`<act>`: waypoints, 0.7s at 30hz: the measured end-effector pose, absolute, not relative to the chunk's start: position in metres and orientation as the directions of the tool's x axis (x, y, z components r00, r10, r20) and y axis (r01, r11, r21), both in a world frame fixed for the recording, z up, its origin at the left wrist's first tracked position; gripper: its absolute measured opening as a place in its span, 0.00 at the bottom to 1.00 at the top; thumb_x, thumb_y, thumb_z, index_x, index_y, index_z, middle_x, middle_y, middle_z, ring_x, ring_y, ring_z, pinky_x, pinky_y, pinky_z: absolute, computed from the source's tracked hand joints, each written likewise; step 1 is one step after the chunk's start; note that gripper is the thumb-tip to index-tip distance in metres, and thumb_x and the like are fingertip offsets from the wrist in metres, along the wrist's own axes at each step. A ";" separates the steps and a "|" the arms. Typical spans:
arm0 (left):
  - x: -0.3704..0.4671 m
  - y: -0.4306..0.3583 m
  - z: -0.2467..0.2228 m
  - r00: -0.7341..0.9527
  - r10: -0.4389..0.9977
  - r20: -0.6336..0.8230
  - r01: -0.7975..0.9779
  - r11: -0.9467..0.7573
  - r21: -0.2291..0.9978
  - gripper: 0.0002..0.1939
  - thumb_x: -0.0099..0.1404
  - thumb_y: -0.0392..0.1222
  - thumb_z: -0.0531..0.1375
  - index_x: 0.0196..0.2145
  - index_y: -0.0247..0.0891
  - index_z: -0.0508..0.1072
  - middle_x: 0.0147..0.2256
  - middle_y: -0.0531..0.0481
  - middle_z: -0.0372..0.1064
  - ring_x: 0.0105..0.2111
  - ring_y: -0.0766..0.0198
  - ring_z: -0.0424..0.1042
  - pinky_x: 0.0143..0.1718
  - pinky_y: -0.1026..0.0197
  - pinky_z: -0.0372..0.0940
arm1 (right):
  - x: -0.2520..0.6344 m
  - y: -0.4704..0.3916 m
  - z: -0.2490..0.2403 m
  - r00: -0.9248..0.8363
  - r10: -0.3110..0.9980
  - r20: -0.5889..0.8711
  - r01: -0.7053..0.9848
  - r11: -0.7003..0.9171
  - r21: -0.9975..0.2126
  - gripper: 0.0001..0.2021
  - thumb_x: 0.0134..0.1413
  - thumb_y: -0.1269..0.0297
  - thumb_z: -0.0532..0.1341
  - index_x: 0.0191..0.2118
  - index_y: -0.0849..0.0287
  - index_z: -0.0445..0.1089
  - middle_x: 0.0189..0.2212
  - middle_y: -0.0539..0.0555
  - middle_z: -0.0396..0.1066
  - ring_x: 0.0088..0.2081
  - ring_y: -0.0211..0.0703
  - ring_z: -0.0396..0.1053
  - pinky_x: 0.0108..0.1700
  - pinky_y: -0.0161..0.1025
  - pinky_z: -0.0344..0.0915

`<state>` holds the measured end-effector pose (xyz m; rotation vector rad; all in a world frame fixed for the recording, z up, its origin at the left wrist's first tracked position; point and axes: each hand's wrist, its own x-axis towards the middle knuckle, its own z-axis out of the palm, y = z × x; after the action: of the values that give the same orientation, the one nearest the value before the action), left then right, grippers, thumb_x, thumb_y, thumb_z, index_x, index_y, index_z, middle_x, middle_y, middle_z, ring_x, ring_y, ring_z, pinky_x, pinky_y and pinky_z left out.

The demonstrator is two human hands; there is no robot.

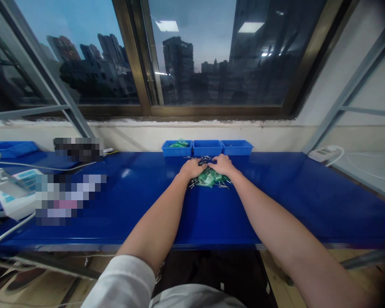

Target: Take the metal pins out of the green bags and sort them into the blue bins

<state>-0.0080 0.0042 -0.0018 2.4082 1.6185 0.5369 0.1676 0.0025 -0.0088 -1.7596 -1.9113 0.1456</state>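
A heap of thin silvery metal pins [223, 185], like rivets or screws, lies on the blue table with crumpled green plastic bags [209, 177] among them. At the left side of the heap rests my left hand [192, 167], its thumb pointing inward. My right hand [223, 165] lies on the heap's right side, thumb turned towards the left one. Both hands look open, fingers apart and curved over the heap; some fingertips are hidden. Dark pieces show between the hands, too small to name.
Three blue bins [207, 148] stand in a row at the back; the left one contains green bags [180, 143]. To the left are a white device with a keypad [27, 182], cables and blurred items. A white power strip [325, 153] lies at the right, near a grey metal frame [353, 87].
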 end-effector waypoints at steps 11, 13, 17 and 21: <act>-0.008 0.004 -0.002 0.355 0.915 0.193 0.861 -0.400 0.314 0.26 0.61 0.59 0.50 0.50 0.42 0.70 0.52 0.44 0.67 0.51 0.54 0.67 0.48 0.60 0.60 | 0.165 0.003 -0.006 -0.087 0.951 0.298 0.759 0.257 -0.598 0.06 0.44 0.61 0.63 0.26 0.58 0.74 0.28 0.53 0.75 0.32 0.42 0.70 0.36 0.35 0.62; -0.008 0.004 -0.001 0.350 0.916 0.198 0.854 -0.399 0.335 0.26 0.61 0.59 0.50 0.50 0.41 0.70 0.51 0.43 0.67 0.50 0.54 0.67 0.48 0.59 0.61 | 0.169 0.004 -0.005 -0.070 0.946 0.317 0.692 0.275 -0.668 0.07 0.43 0.60 0.63 0.27 0.59 0.74 0.27 0.52 0.74 0.31 0.41 0.69 0.35 0.35 0.62; -0.007 0.000 0.003 0.305 0.918 0.254 0.847 -0.383 0.368 0.26 0.60 0.57 0.53 0.51 0.40 0.69 0.49 0.42 0.69 0.48 0.52 0.69 0.47 0.57 0.63 | 0.176 0.008 -0.004 -0.022 0.927 0.374 0.504 0.333 -0.797 0.12 0.42 0.56 0.63 0.26 0.61 0.71 0.24 0.51 0.72 0.28 0.39 0.67 0.33 0.36 0.62; -0.004 -0.008 0.012 0.344 0.850 0.398 0.795 -0.489 0.358 0.23 0.60 0.54 0.55 0.49 0.40 0.71 0.47 0.44 0.71 0.46 0.55 0.70 0.47 0.58 0.63 | 0.173 0.007 0.000 0.050 0.927 0.373 0.268 0.347 -0.899 0.15 0.40 0.52 0.64 0.26 0.61 0.68 0.21 0.50 0.70 0.23 0.35 0.64 0.29 0.35 0.61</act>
<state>-0.0045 -0.0077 0.0118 2.4914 1.5313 0.8353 0.1727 0.0065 -0.0002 -1.1488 -1.4695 0.7248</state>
